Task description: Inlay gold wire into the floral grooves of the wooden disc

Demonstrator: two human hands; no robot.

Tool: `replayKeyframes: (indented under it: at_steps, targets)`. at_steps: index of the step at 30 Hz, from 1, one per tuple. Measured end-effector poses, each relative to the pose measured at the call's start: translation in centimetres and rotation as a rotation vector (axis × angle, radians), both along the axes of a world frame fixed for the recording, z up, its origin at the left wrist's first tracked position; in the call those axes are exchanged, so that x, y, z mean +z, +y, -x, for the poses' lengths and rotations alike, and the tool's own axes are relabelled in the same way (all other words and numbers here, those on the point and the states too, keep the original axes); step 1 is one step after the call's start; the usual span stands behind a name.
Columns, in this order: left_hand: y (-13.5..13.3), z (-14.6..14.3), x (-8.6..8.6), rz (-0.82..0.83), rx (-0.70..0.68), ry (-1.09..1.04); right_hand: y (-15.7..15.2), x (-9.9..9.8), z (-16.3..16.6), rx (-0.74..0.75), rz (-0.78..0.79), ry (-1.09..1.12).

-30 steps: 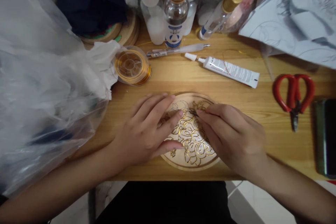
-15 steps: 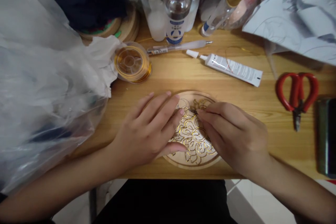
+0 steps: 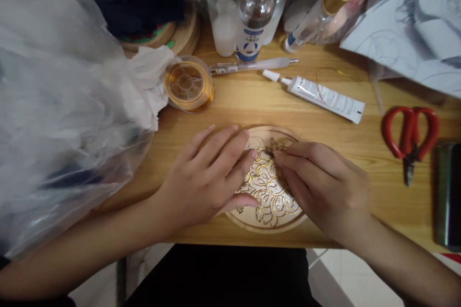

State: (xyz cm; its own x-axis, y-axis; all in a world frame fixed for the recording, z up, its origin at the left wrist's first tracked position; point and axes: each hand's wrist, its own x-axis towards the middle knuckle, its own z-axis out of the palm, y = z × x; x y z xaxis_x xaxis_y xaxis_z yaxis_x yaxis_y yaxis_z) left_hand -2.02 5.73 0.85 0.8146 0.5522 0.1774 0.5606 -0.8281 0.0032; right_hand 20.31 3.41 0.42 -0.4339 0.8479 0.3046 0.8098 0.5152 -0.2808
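A round wooden board (image 3: pixel 268 228) lies near the table's front edge, with a flower pattern of gold wire (image 3: pixel 272 187) on its pale face. My left hand (image 3: pixel 205 180) rests flat over the board's left side, fingers stretched out and thumb apart. At the upper right of the pattern, my right hand (image 3: pixel 324 182) is closed in a pinch. A short dark pointed tip, apparently of tweezers (image 3: pixel 268 152), pokes out from its fingertips and meets the wirework. The rest of that tool is hidden in the hand. Plain drawn lines show at the board's upper left.
Behind the board lie a spool of gold wire (image 3: pixel 189 84), a pen (image 3: pixel 257 64) and a white glue tube (image 3: pixel 326 98). Red-handled cutters (image 3: pixel 409 139) and a dark case (image 3: pixel 448 194) sit right. Bottles (image 3: pixel 255 14) stand at the back; plastic bags (image 3: pixel 72 120) fill the left.
The whole view has shifted slightly, so the table things appear a little further right. Both hands keep the same pose on the board.
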Motion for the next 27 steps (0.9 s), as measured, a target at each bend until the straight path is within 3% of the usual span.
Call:
replayKeyframes:
  at_steps: [27]
  targets:
    - [-0.18, 0.15, -0.36, -0.061, 0.010, -0.019, 0.06, -0.04, 0.29, -0.002, -0.007, 0.004]
